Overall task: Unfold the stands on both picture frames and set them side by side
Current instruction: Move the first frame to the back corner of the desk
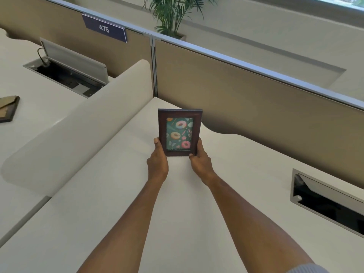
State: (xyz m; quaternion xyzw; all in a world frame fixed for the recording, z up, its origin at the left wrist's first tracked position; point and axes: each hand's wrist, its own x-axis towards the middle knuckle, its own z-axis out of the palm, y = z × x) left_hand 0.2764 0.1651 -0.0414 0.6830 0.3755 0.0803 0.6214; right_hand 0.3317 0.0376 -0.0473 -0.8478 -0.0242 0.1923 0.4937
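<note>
Picture frame (180,132), dark wood with a doughnut print, stood upright on the white desk (177,203), gripped at its lower corners by both hands.

I had the left hand (158,161) clasping the lower left edge and the right hand (199,158) clasping the lower right corner, thumbs on the front border. I could not see the stand behind it. The second frame (8,108) lay face down on the neighbouring desk, well apart beyond the curved divider (78,123). I judged the frame light and rigid, but the glazed front fragile and prone to smudging, so the wooden border was the place to hold, never the pane. Its narrow base looked liable to tip until the stand bore the weight.
</note>
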